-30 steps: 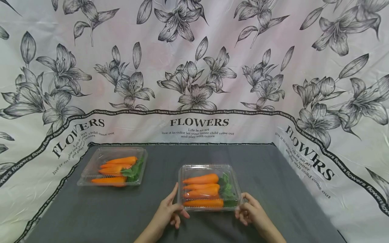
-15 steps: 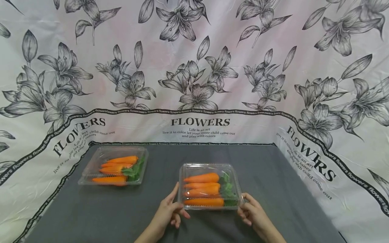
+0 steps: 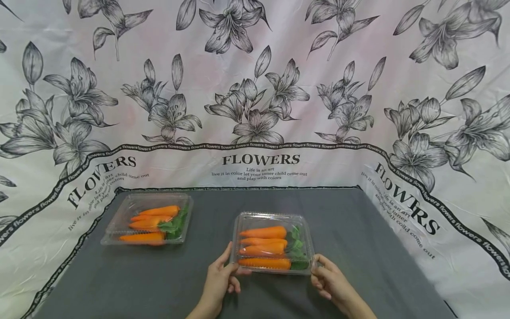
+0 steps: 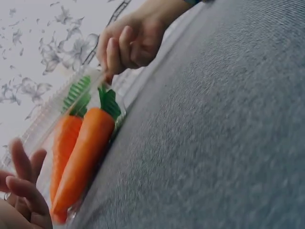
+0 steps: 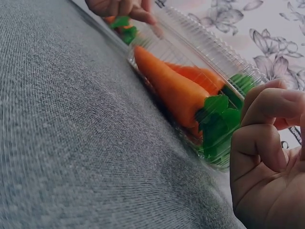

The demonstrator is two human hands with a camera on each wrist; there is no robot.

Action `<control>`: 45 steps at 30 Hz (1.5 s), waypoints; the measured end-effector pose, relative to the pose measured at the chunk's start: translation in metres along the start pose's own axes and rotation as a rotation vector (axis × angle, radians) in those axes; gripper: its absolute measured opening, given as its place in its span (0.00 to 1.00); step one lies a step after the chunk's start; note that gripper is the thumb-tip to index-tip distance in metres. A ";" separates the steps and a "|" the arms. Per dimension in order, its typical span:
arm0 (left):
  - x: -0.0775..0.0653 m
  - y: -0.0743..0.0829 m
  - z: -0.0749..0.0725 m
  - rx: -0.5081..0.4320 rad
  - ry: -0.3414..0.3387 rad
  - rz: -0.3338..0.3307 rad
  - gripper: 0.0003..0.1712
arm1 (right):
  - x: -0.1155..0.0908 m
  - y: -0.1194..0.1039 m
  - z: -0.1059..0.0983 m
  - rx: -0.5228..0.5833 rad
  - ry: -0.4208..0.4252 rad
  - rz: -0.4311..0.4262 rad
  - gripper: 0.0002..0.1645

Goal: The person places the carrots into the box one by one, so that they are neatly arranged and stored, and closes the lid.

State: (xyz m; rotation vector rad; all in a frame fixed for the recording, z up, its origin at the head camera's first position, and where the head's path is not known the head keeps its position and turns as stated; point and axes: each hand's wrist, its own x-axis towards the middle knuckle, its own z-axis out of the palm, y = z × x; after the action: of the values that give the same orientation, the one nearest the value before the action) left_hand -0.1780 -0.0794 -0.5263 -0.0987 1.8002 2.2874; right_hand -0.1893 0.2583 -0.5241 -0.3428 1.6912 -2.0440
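A clear plastic clamshell box (image 3: 275, 216) with its lid down lies near the middle of the table. Inside are several orange carrots (image 3: 263, 249), side by side, their green tops (image 3: 296, 248) to the right. My left hand (image 3: 218, 283) grips the box's near left corner, thumb at the front and index finger along the side. At the near right corner, my right hand (image 3: 331, 280) pinches the edge between thumb and index finger. In the right wrist view, the right hand's other fingers (image 5: 262, 138) are curled in beside the green tops.
A second clear clamshell box (image 3: 123, 208), also holding carrots (image 3: 149, 221) with green tops, lies at the table's back left. The grey cloth-covered table (image 3: 318, 204) meets a white flower-printed curtain (image 3: 259, 168) at the back and both sides.
The box has turned slightly clockwise and shifted a little left and back, both hands still at its corners. My left forearm has swung a bit to the right. The second box stays put.
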 end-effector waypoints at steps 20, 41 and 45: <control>-0.005 -0.004 0.009 0.031 0.249 -0.040 0.18 | -0.005 -0.002 0.000 0.008 0.009 0.047 0.07; -0.006 0.011 -0.019 0.468 0.085 0.018 0.19 | -0.003 -0.008 0.005 -0.286 0.341 0.077 0.13; -0.002 0.013 -0.023 0.664 0.065 0.132 0.49 | -0.004 -0.005 0.010 -0.417 0.465 0.006 0.36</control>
State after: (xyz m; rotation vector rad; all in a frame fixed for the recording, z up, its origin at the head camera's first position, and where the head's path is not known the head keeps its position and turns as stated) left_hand -0.1810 -0.1045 -0.5193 0.0615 2.5566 1.6510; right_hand -0.1817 0.2525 -0.5167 0.0174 2.4000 -1.8484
